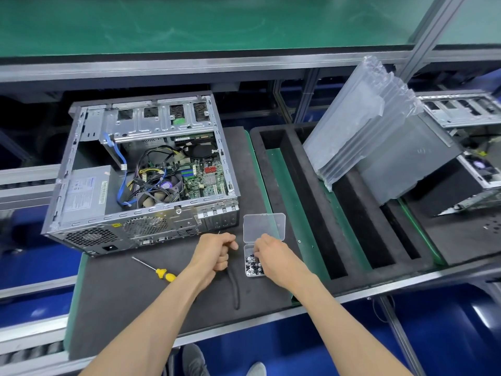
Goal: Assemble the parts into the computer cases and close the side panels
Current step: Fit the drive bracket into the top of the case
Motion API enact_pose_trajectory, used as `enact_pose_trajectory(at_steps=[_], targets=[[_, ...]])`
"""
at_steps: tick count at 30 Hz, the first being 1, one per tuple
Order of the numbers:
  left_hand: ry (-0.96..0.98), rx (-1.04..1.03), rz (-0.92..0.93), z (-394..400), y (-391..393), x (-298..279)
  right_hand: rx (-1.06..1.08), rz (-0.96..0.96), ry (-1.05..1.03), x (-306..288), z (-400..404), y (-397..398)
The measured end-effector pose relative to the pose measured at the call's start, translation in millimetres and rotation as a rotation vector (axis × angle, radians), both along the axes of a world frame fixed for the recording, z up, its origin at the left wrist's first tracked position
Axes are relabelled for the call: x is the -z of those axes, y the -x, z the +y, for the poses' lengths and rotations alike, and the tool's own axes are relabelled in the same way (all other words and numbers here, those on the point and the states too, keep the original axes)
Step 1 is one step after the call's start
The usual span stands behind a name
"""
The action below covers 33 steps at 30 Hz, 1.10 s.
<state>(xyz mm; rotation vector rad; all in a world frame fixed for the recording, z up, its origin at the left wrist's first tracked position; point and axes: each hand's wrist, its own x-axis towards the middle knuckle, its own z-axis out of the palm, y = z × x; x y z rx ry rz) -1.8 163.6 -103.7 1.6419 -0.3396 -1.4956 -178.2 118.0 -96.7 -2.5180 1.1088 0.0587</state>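
Open computer case [143,169] laid on the tabletop [130,302], screws being picked.
The case is set at the tabletop's far left corner, side panel off. A clear screw box [254,264], lid raised, is placed near the right edge; the right hand [273,253] is curled into it. The left hand [217,253] is clenched just beside it; what it grips cannot be told. A yellow-handled screwdriver [160,271] is laid left of the hands.

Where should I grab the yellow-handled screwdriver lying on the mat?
Grip the screwdriver by its yellow handle, coming from above. It lies flat on the mat with its thin shaft pointing up-left; the thicker handle end lies nearest the left hand.
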Motion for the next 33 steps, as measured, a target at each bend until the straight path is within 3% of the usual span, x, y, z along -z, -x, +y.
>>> enact_pose_trajectory(at_steps=[4,9,11,15,20,30,33], targets=[[-0.022,0.05,-0.031,-6,11,-4,0.199,-0.395,-0.107,-20,-6,-6],[0.012,0.006,0.262,-10,17,-14,0.308,-0.662,-0.208,-32,-9,-11],[0.041,-0.028,0.394,-6,10,-14,0.386,-0.602,-0.124,-26,-10,-2],[0.067,-0.065,0.691,7,-6,-15,0.19,-0.097,-0.089,-5,2,2],[0.127,-0.157,0.965,20,-15,-10,0.178,-0.056,-0.07,2,7,-5],[0.163,-0.18,0.649,16,-12,2,0.106,-0.02,-0.006,-4,8,-13],[0.136,-0.169,0.544,15,-10,5,0.207,-0.172,-0.039,-11,6,-12]])
